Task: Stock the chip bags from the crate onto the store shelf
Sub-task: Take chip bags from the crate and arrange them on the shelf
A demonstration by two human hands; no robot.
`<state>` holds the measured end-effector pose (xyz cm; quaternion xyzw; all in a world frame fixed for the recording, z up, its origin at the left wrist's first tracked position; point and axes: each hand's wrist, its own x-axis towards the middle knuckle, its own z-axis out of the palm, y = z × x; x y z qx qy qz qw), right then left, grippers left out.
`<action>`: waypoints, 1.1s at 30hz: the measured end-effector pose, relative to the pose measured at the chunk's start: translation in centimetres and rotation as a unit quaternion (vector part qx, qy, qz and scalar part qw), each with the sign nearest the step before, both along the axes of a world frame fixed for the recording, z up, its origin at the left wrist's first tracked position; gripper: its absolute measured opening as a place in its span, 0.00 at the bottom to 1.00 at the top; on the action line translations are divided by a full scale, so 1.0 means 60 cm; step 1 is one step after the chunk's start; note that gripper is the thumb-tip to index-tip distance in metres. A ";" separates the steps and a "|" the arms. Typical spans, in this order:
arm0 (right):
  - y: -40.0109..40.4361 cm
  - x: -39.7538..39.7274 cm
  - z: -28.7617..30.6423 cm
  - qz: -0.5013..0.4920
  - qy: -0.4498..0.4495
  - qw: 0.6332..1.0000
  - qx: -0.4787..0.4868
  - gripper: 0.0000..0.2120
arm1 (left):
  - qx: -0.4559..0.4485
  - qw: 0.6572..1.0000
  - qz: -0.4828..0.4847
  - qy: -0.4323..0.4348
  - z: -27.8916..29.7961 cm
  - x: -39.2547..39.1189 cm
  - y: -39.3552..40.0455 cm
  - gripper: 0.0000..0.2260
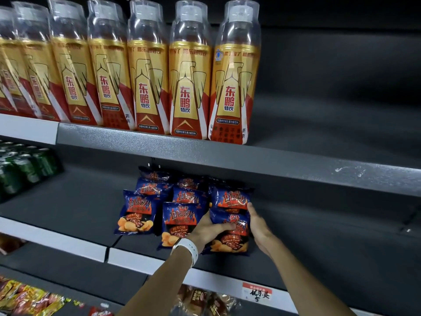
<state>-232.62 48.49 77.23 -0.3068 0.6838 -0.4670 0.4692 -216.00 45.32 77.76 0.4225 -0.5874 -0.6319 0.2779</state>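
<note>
Dark green drink cans [25, 167] stand at the far left of the grey metal middle shelf [227, 163]. Further right, blue foil barbecue chip bags [159, 201] sit in three short rows running back. The left hand [209, 229], above a white wristband [185, 249], curls its fingers over the face of the front chip bag [230, 233] of the right-hand row. The right hand [258, 226] presses the bag's right edge, fingers fairly straight and together. This looks like the placing step: the bag seems set on the shelf, being squared up. Next comes letting go and fetching another from the crate, which is out of view.
</note>
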 end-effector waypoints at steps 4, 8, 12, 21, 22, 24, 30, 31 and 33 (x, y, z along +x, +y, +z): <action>0.007 0.000 0.006 0.003 0.026 0.999 0.036 0.35 | 0.011 1.000 0.002 -0.002 -0.008 -0.003 -0.004 0.25; 0.026 0.001 0.014 -0.012 0.042 0.999 0.010 0.32 | -0.038 0.998 0.047 -0.022 -0.014 -0.006 0.002 0.33; 0.040 0.006 0.014 -0.035 0.116 0.993 0.002 0.35 | -0.094 0.991 0.073 -0.060 -0.013 0.003 0.021 0.42; 0.054 0.030 0.026 -0.039 0.159 0.986 0.001 0.34 | -0.224 0.944 0.131 -0.203 -0.001 0.016 0.041 0.35; 0.053 0.034 0.028 -0.044 0.167 0.985 -0.003 0.35 | -0.238 0.938 0.150 -0.201 0.001 0.016 0.044 0.36; 0.051 0.039 0.028 -0.046 0.184 0.982 -0.001 0.38 | -0.262 0.928 0.170 -0.202 0.001 0.014 0.047 0.37; 0.054 0.045 0.031 0.010 0.308 0.951 0.024 0.46 | -0.308 0.909 0.163 -0.229 0.003 0.016 0.047 0.32; 0.054 0.046 0.029 0.023 0.320 0.946 0.038 0.47 | -0.304 0.912 0.155 -0.228 0.001 0.018 0.048 0.30; 0.055 0.047 0.025 0.047 0.328 0.941 0.067 0.50 | -0.274 0.928 0.135 -0.215 -0.010 0.023 0.044 0.28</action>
